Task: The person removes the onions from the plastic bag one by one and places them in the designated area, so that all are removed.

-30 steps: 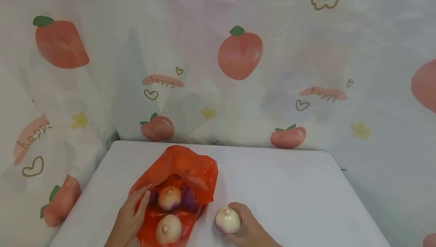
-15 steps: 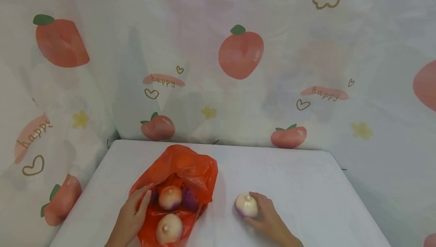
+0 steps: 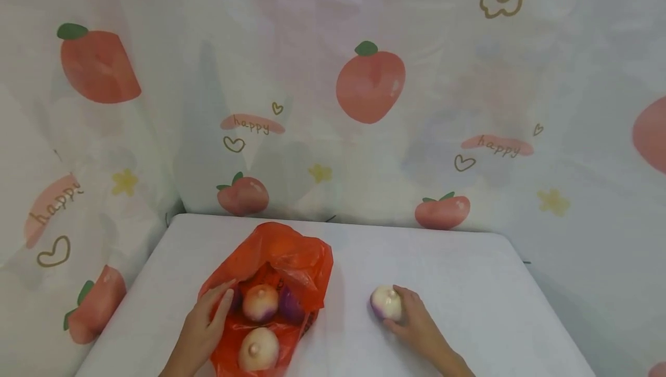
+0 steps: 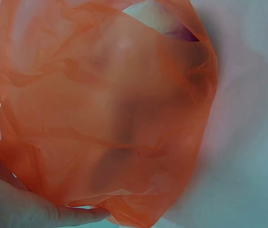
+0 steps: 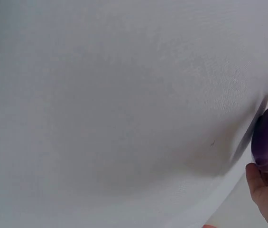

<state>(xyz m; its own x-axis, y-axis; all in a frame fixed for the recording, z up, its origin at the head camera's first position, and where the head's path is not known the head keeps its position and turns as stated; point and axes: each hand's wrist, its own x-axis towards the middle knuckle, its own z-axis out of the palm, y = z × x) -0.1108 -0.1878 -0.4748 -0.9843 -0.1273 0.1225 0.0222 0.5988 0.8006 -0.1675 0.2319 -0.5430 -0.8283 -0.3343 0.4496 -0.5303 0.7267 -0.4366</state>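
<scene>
1. We see the right hand (image 3: 418, 328) grasping the held bulb (image 3: 384, 303), its thumb and fingers curled against the side nearest the palm. The right wrist view shows us the bulb's purple underside, with a fingertip against it.
2. That bulb is white on top, with a small knob, and purple lower down. It is right of the bag (image 3: 307, 264) and well apart from it. We cannot tell whether it touches the table (image 3: 468, 290).
3. We see the left hand (image 3: 200, 325) holding the bag by the left edge of its mouth. In the left wrist view the red film lies against the hand, along one outstretched digit.
4. Inside the bag we count four bulbs. The middle bulb (image 3: 261, 302) is white above and purple below. The right purple bulb (image 3: 291, 306) sits just beside it; the left purple bulb (image 3: 236, 300) is mostly hidden behind the left hand's fingers.
5. The pale bulb (image 3: 258, 350) lies nearest us, on the red film at the bag's mouth, knob up.
6. The bag lies on the left part of the white table, with dark lettering partly visible inside.
7. Beyond the table hangs a white backdrop (image 3: 333, 163) printed with red fruit, hearts, flowers and the word "happy".
</scene>
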